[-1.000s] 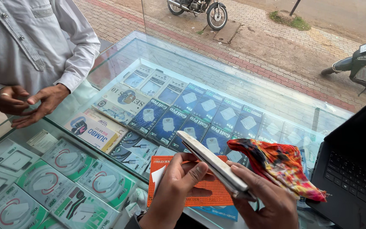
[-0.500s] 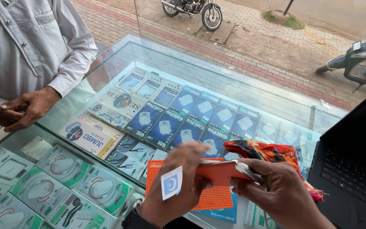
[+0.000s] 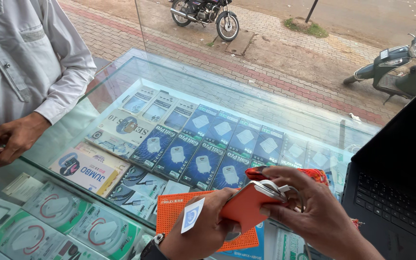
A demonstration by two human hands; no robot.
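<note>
My left hand holds the lower end of a phone in an orange case, and a small white square sticker sticks out from its fingers. My right hand grips the upper end of the same phone, with a white cable looped over its fingers. Both hands hover just above an orange perforated mat on the glass counter. A red patterned cloth lies behind my right hand.
An open black laptop stands at the right. Under the glass lie several boxed chargers and earphone packs. A person in a grey shirt stands at the left with a hand on the counter. Outside are a motorcycle and a scooter.
The phone has turned from its screen edge to its orange back facing up. The white sticker has appeared in my left hand. The other person's hands moved left.
</note>
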